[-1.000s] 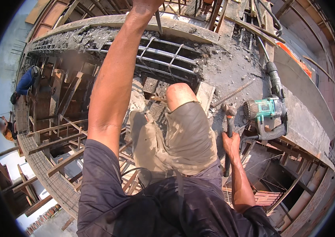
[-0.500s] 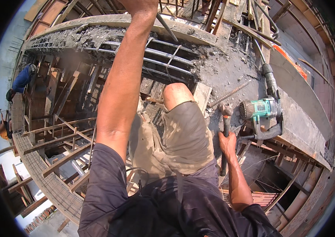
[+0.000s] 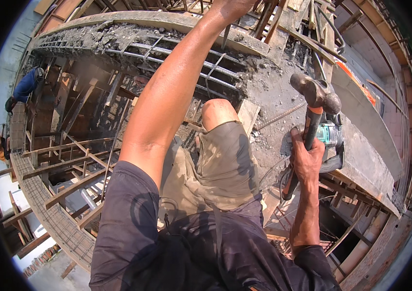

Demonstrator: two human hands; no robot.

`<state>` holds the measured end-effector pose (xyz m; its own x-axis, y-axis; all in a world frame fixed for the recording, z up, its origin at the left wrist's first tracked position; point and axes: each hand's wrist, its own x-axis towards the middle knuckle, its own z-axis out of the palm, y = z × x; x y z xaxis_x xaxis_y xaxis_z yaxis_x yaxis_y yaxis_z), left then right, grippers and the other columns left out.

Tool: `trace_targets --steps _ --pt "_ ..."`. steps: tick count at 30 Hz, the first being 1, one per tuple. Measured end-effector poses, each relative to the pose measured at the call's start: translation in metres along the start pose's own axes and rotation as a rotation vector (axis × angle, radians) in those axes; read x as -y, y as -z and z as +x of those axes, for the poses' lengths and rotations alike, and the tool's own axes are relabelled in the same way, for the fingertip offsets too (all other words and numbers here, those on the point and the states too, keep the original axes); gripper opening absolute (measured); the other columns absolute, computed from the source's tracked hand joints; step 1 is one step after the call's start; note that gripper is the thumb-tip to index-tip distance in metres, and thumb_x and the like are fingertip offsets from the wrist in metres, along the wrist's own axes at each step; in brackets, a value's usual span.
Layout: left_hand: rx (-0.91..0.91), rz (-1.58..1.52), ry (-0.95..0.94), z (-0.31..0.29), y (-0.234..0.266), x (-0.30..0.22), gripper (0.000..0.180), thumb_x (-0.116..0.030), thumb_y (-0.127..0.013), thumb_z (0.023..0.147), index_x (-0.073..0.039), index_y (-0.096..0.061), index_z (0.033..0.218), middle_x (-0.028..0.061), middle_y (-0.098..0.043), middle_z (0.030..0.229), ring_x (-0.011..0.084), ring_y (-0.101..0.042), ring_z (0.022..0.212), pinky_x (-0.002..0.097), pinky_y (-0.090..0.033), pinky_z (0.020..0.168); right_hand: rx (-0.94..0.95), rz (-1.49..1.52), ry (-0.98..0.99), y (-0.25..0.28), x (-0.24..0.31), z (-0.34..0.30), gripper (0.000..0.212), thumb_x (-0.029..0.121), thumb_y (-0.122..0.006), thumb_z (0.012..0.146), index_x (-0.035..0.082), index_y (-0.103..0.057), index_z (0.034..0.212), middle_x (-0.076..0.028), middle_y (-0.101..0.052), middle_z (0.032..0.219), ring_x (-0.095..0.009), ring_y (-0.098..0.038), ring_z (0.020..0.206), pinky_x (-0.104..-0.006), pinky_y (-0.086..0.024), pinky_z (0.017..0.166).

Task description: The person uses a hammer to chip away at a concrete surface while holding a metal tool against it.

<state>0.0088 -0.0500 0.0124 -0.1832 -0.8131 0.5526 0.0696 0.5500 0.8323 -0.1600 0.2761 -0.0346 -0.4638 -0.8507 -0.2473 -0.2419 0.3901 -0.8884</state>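
Observation:
My right hand [image 3: 307, 157] is closed round the dark handle of a hammer [image 3: 315, 94], its worn steel head raised with an orange band below it. Behind the hammer, a teal and black demolition hammer [image 3: 331, 133] lies on the concrete, partly covered by my hand. My left arm reaches forward, and my left hand [image 3: 235, 7] is cut off by the upper edge. From under that hand a dark metal rod [image 3: 226, 36] slants down to the concrete beam and appears held; the fingers themselves are hardly visible.
Exposed rebar [image 3: 181, 60] runs along the broken concrete beam [image 3: 80, 41]. A loose ribbed bar [image 3: 281, 116] lies on the rubble-strewn slab. Wooden props and open drops lie below on both sides. Two other people, one in blue [image 3: 25, 91], are at far left.
My right hand has lifted the hammer up and to the right, in front of the demolition hammer. My left hand has shifted right, and the metal rod stands more upright.

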Motion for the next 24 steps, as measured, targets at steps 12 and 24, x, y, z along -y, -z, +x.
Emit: trace_targets --steps 12,24 --pt "0.076 -0.054 0.171 0.002 0.004 0.022 0.017 -0.019 -0.068 0.090 -0.005 -0.063 0.082 -0.0008 -0.057 0.073 0.0117 -0.051 0.065 0.0296 -0.042 0.057 0.242 -0.010 0.217 -0.040 0.145 0.067 0.035 0.029 -0.071 0.089 0.011 -0.049 0.069 0.006 -0.042 0.051 -0.004 -0.037 0.039 -0.0235 -0.029 0.035" --pt "0.056 0.086 0.163 0.011 -0.025 0.032 0.018 -0.018 -0.069 0.088 -0.002 -0.063 0.081 0.0018 -0.060 0.070 0.0124 -0.056 0.066 0.0342 -0.045 0.060 0.234 -0.080 0.399 -0.030 0.170 0.102 0.028 0.024 -0.066 0.085 0.000 -0.060 0.073 -0.002 -0.049 0.053 -0.011 -0.047 0.045 -0.0301 -0.038 0.044"
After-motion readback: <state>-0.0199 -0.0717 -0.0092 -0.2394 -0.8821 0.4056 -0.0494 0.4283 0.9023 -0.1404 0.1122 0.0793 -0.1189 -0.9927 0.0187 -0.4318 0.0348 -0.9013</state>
